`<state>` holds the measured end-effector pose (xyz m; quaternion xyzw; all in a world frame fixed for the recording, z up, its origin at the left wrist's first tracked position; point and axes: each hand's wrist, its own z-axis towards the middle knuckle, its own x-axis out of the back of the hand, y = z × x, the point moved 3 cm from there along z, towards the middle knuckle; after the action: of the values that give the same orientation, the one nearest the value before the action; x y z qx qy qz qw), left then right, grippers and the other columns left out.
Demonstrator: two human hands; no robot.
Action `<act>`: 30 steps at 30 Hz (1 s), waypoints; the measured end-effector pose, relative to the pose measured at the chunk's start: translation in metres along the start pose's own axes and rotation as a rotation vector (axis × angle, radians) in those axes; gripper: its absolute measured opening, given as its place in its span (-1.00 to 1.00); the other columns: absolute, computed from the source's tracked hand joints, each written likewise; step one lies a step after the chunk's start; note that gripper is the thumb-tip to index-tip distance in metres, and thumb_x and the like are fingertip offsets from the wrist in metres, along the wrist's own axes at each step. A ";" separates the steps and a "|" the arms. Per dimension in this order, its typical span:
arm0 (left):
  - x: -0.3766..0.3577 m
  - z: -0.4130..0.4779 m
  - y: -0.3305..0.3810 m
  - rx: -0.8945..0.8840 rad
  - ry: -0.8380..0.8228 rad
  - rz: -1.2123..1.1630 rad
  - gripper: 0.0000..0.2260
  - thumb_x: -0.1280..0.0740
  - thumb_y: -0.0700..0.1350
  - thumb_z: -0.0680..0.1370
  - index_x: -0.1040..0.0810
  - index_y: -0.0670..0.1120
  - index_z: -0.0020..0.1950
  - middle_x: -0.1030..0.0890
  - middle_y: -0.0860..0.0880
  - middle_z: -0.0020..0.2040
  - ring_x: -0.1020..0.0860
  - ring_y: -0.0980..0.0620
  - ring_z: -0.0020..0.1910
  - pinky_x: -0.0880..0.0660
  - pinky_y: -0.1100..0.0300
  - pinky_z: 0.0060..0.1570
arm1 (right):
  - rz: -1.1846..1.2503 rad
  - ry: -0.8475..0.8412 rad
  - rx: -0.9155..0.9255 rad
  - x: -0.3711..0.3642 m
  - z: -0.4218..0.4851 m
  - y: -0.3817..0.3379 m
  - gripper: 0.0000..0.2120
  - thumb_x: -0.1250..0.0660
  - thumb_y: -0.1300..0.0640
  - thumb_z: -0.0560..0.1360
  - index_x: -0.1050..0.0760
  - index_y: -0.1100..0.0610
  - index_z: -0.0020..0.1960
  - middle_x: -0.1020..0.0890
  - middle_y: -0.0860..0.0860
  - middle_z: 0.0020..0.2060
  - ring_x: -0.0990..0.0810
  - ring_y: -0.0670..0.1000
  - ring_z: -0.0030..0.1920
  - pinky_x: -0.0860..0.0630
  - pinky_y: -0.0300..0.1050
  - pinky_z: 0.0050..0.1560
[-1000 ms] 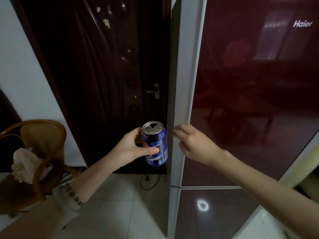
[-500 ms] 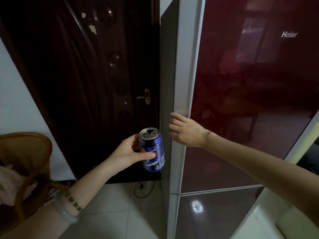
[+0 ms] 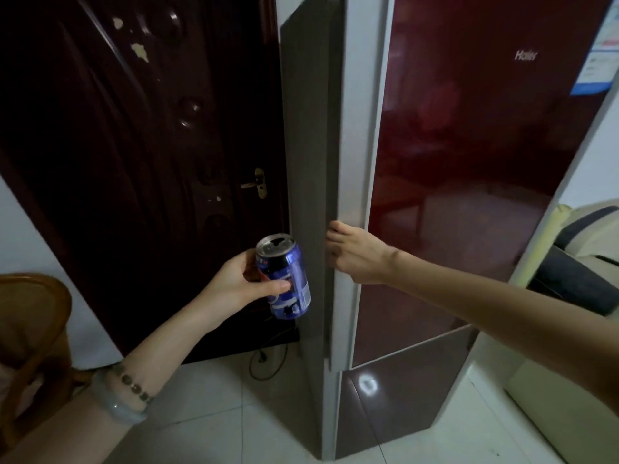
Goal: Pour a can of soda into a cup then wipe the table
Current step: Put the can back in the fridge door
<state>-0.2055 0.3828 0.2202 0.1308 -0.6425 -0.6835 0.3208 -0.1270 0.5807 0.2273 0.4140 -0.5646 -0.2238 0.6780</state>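
Clutching blue aluminium soda can (image 3: 284,279) near-upright in left hand (image 3: 241,283) against spills; clasping glossy dark-red fridge door (image 3: 469,162) edge with right hand (image 3: 358,252).

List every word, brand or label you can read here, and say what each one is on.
"Haier": upper right of the dark red fridge door, slightly blurred.
Blue and white sticker at the fridge's top right corner: print too blurred to read.
Blue soda can in the left hand: lettering too blurred to read.
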 end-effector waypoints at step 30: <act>-0.243 -0.003 0.089 -0.268 -0.712 -0.120 -0.26 -0.57 0.10 -0.10 -0.54 0.00 0.05 -0.68 0.16 -0.09 -0.63 0.24 -0.13 -0.48 0.48 -0.23 | 0.023 0.198 -0.747 0.084 -0.387 -0.109 -0.54 -0.33 0.21 0.51 -0.35 0.18 0.40 -0.38 0.14 0.37 -0.32 0.11 0.42 -0.21 0.10 0.45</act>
<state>0.0050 0.5307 0.2486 -0.1205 -0.6098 -0.7816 0.0515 0.2811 0.5749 0.1798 0.1518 -0.3803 -0.3654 0.8359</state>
